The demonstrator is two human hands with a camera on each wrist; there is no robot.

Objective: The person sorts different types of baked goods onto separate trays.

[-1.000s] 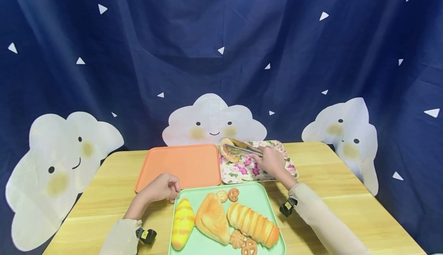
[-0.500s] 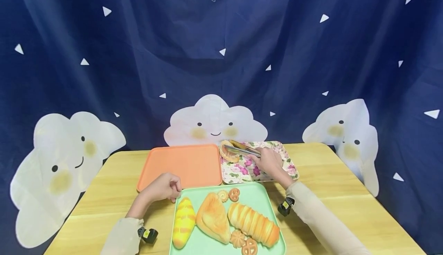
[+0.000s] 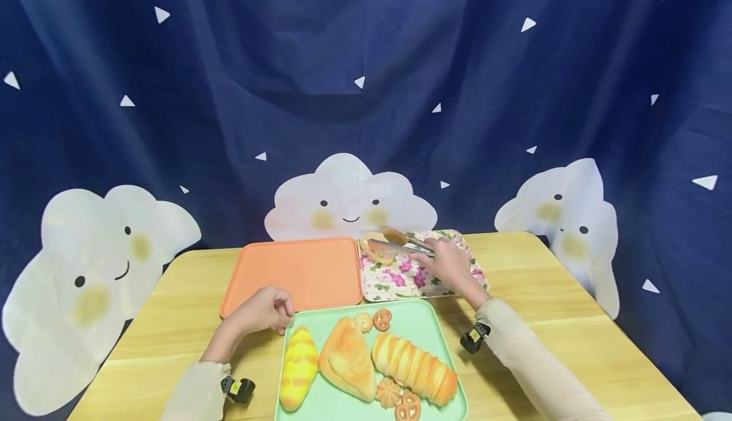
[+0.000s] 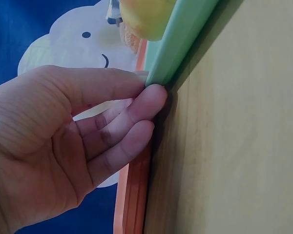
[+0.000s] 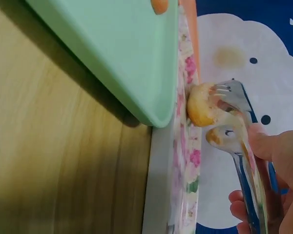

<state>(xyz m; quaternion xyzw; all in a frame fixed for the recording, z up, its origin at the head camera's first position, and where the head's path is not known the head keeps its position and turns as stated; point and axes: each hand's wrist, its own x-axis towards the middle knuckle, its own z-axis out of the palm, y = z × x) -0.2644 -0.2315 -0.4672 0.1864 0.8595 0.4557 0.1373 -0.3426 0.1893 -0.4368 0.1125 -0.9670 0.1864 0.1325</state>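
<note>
Tongs (image 3: 394,235) are gripped in my right hand (image 3: 448,262), their jaws spread around a ring-shaped bread (image 3: 368,249) at the back left corner of the floral tray (image 3: 389,289). In the right wrist view the fork-like end of the tongs overlaps the bread (image 5: 200,109), while the spoon-like end (image 5: 224,139) stands apart from it. Thumb and a finger of my left hand (image 3: 265,310) pinch the back left corner of the green tray (image 3: 420,322). The left wrist view shows that tray's rim (image 4: 185,39) between them, with the other fingers curled below.
On the green tray lie a yellow striped bread (image 3: 299,370), a folded bread (image 3: 347,360), a ridged loaf (image 3: 414,369) and several small cookies (image 3: 389,392). An orange tray (image 3: 297,272) adjoins the floral one, behind the green tray. A dark curtain (image 3: 229,91) hangs behind the table (image 3: 549,319).
The tongs' jaws have spread, the upper one lifting away from the ring-shaped bread, which stays on the floral tray. My left hand keeps its place on the green tray. The head view shifts slightly.
</note>
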